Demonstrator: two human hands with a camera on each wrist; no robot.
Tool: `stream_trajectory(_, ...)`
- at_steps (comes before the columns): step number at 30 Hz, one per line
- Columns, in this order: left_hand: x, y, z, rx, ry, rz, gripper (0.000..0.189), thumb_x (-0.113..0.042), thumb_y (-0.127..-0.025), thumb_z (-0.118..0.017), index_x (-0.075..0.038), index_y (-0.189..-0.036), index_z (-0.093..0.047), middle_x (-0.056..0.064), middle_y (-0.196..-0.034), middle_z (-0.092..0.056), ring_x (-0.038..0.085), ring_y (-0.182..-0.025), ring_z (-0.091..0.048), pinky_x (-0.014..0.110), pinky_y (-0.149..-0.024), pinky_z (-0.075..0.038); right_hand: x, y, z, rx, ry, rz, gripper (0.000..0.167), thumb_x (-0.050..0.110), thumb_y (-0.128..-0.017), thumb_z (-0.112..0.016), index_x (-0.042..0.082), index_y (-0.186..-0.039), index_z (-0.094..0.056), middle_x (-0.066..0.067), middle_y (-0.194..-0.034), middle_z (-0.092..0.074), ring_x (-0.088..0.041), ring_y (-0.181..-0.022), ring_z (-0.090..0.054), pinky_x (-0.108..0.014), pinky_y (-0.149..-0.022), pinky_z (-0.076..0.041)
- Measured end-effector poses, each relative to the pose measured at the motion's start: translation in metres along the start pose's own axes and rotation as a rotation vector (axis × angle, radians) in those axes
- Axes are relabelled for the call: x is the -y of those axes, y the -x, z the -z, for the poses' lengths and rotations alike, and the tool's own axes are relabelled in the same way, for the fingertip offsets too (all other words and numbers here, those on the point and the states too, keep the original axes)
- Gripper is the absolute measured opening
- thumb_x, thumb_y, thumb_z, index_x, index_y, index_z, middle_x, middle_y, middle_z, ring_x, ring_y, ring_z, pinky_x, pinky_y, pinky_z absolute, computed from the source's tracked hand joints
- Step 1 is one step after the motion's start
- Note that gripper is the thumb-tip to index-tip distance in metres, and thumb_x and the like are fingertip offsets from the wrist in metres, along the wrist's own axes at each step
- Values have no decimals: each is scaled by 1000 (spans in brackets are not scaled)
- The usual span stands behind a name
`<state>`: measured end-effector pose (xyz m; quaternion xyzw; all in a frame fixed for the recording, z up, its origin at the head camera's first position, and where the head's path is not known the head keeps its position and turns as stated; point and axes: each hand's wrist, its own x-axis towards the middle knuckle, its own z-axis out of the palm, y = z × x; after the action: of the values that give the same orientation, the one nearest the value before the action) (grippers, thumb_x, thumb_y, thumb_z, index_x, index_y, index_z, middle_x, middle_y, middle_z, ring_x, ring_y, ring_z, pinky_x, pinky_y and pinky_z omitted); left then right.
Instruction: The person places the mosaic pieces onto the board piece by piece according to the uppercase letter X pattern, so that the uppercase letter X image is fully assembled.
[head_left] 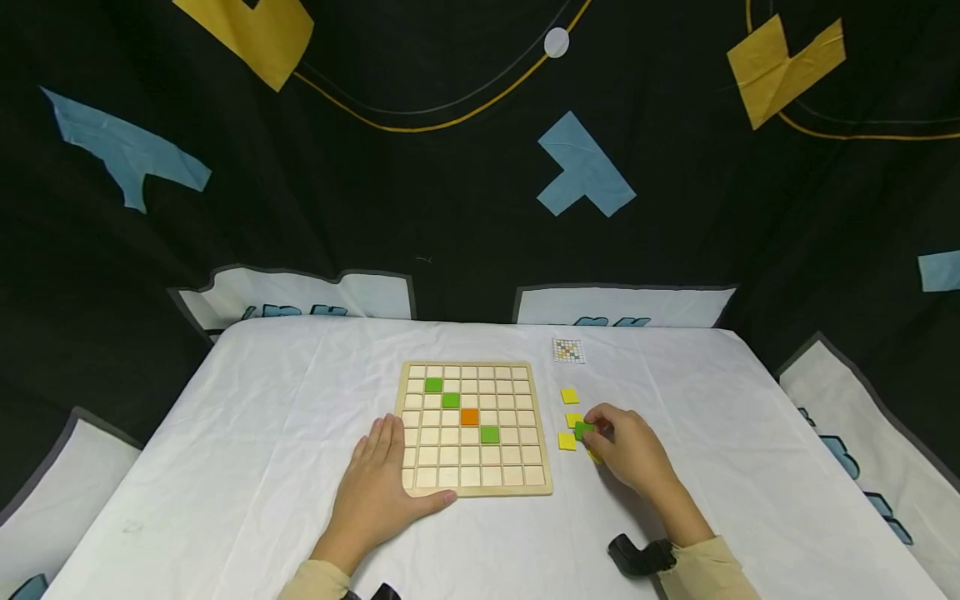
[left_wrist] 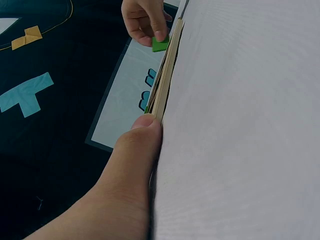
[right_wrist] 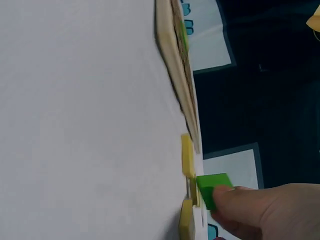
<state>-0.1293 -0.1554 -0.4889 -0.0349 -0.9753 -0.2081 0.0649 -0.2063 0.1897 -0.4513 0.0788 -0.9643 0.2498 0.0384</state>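
Right hand (head_left: 630, 450) pinches a green tile (head_left: 583, 430) just right of the board (head_left: 474, 427), left hand (head_left: 382, 483) flat on its corner, so probably it needs lining up over an empty cell.

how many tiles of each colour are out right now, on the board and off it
green tiles: 4, three on the board, at and, and one pinched in the right hand at
orange tile: 1, on the board
yellow tiles: 4 showing on the cloth, at, one partly hidden under the hand
total: 9
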Motion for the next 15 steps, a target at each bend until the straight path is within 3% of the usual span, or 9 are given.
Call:
stream_trajectory(4,0,0,0,0,-4,-2,138,-91,-65,-57,9,-154,-22,24,-163,-21,38,-153,-19,52,-124,-19,8,0,-2,-5,-127,9,14,16,-88,-75,16,-101,-69,3,-86,-66,-15,-82,-57,-30,-74,-48)
stream_trajectory(9,0,0,0,1,-3,-4,138,-91,-65,-57,9,-154,-21,24,-162,-21,38,-153,-19,52,-124,-19,27,4,-14,60,-288,22,12,14,-88,-75,18,-98,-68,5,-82,-64,-12,-75,-57,-23,-62,-48)
stream_trajectory(15,0,0,0,1,-2,-4,138,-92,-65,-56,9,-154,-22,24,-162,-21,38,-153,-19,52,-124,-19,47,8,-31,100,-291,100,12,17,-89,-75,21,-97,-68,13,-79,-61,-9,-74,-54,-21,-67,-46)
